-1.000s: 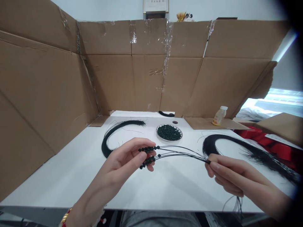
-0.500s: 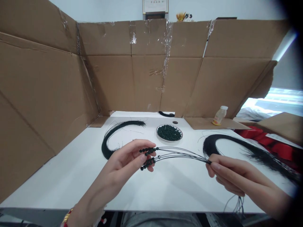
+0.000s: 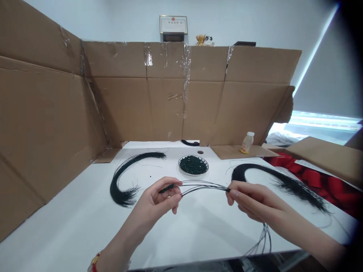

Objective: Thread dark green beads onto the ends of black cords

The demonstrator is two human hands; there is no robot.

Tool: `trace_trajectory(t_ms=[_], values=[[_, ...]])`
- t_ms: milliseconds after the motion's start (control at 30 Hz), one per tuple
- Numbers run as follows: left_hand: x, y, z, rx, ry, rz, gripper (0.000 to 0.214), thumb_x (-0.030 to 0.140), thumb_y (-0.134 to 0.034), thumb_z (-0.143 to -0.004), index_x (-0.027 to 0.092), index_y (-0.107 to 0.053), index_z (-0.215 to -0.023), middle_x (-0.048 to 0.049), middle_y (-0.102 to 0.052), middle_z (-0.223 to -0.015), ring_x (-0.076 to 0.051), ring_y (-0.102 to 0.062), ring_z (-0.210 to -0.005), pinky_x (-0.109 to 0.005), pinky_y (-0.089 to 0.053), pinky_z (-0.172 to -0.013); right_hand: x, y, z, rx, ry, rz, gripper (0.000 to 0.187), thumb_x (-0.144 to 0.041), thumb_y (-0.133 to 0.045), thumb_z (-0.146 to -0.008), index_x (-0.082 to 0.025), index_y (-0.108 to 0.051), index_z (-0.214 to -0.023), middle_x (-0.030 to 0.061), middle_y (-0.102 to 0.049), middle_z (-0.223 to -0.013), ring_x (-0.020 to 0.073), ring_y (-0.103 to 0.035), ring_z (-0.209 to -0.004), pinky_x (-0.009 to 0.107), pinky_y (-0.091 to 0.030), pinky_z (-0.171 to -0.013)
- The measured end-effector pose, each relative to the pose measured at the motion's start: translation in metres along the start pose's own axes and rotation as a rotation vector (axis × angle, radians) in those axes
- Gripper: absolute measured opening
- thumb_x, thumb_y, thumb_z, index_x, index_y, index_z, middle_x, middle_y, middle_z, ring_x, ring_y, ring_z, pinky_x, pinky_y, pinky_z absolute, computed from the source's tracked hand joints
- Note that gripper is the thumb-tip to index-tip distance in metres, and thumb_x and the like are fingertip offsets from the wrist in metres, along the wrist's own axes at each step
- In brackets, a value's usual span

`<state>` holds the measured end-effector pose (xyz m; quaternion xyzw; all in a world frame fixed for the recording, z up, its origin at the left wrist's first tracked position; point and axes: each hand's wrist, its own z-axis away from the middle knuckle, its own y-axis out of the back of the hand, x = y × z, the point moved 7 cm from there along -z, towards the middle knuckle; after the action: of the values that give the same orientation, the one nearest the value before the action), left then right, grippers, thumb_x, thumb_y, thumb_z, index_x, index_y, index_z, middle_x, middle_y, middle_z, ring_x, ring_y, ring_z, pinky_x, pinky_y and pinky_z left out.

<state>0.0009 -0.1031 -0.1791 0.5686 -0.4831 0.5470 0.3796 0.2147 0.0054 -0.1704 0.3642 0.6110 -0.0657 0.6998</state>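
My left hand [image 3: 159,200] pinches a short row of dark green beads [image 3: 167,187] threaded on thin black wires [image 3: 204,185], and its fingers hide part of the row. The wires arc across to my right hand [image 3: 251,200], which pinches their other ends between thumb and fingers. Below that hand, a loose loop of the wires [image 3: 263,238] hangs over the table edge. A bundle of black wires [image 3: 120,189] curves on the table just beyond my left hand. A larger bundle [image 3: 283,181] lies beyond my right hand. A white plate of dark green beads [image 3: 193,165] stands between them.
Cardboard panels [image 3: 164,105] wall the white table [image 3: 85,211] at the back and left. A small bottle [image 3: 247,143] stands on a cardboard flap at the back right. Red material [image 3: 317,181] lies past the right table edge.
The view has tilted up and shifted. The two bead rows seen earlier now show as one short row in my left hand. My hands are closer together, and more wire hangs below the right hand.
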Motion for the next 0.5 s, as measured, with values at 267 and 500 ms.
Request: trace_trajectory(t_ms=[267, 500], values=[[-0.006, 0.012, -0.002, 0.040, 0.051, -0.134, 0.031, 0.040, -0.072, -0.089, 0.023, -0.069, -0.114, -0.0023, -0.066, -0.092, -0.018, -0.063, -0.076, -0.040, -0.048, -0.090, -0.002, 0.018, -0.015, -0.021, 0.019, -0.112, 0.053, -0.069, -0.056, -0.096, -0.017, -0.060, -0.085, -0.0085, -0.020, -0.061, 0.0089, -0.015, -0.054, 0.024, -0.011, -0.048], [0.009, 0.008, -0.006, -0.003, 0.008, -0.625, 0.072, 0.053, -0.070, -0.089, 0.036, -0.038, -0.151, -0.0109, -0.036, -0.163, -0.037, -0.041, -0.144, -0.050, -0.038, -0.112, -0.017, 0.016, -0.031, -0.072, 0.067, 0.241, 0.040, -0.050, -0.049, -0.105, -0.019, -0.066, -0.088, -0.0046, -0.031, -0.064, 0.0116, -0.029, -0.058, 0.025, -0.021, -0.050]])
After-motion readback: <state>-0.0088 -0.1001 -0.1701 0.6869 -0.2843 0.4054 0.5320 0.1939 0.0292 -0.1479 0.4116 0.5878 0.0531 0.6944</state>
